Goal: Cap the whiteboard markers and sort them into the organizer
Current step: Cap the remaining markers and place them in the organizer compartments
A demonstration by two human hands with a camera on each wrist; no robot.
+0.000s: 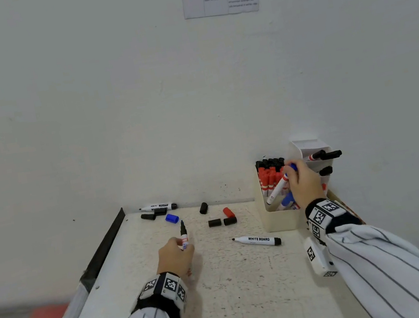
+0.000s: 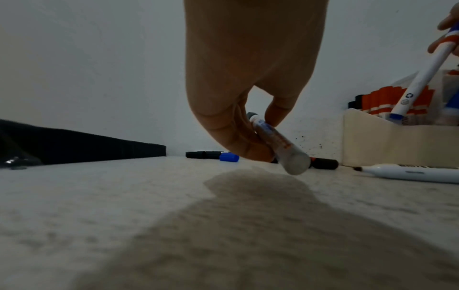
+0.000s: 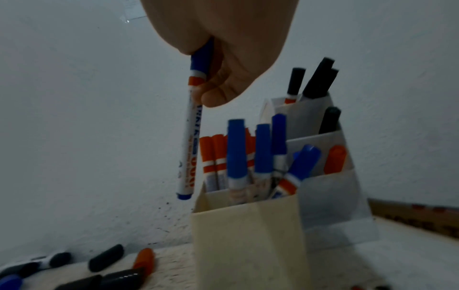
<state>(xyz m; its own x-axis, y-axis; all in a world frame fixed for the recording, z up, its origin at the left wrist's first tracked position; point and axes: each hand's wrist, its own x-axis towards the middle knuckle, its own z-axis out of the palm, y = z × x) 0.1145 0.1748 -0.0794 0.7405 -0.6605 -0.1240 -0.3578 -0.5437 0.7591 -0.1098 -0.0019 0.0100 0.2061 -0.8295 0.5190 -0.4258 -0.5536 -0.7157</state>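
Right hand pinches capped blue marker over organizer — drop next — left hand pinches uncapped black marker, needs cap.

The head view looks down from above at the surface and wall. Both wrist views sit low and close, sharing the organizer.

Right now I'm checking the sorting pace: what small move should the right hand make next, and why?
Probably lower the capped blue marker into the organizer: the right hand holds it just above the compartment with the other blue markers.
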